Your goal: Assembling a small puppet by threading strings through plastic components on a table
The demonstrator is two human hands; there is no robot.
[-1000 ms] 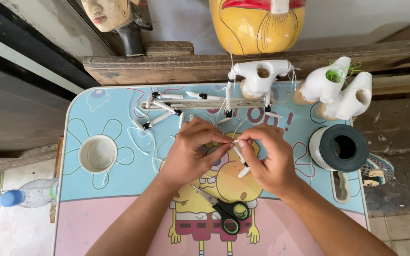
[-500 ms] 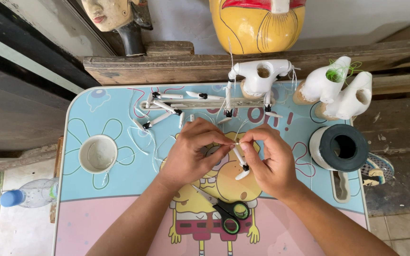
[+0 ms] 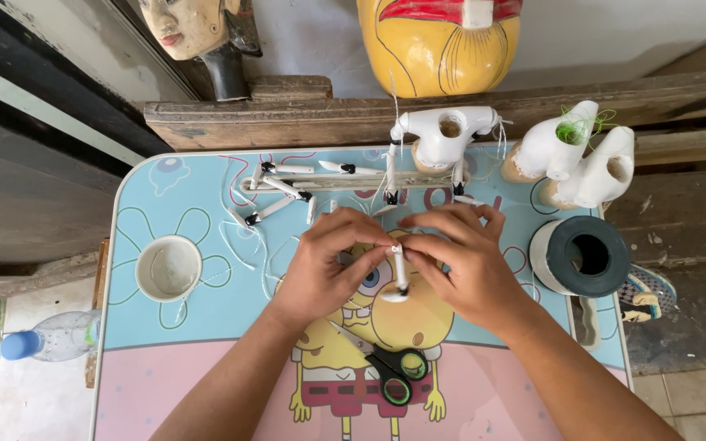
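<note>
Cartoon-printed table (image 3: 165, 384): scissors (image 3: 386, 371), cup (image 3: 169, 268), tape roll (image 3: 582, 255)

At twelve o'clock the yellow mask (image 3: 439, 41) is cut by the top edge, so only its lower part shows; at eleven o'clock the pale carved head (image 3: 189, 24) loses its crown the same way. The tabletop (image 3: 165, 384) runs off at six o'clock, along with both forearms. Between the left hand (image 3: 328, 265) and the right hand (image 3: 459, 261), the top of the small white stick (image 3: 400, 273) is buried under fingertips, and any thread there is too fine to tell. At three o'clock a patterned shoe (image 3: 647, 296) sits half hidden behind the tape roll (image 3: 582, 255). At eight o'clock the plastic bottle (image 3: 51, 336) slips partly under the tabletop's rim.
</note>
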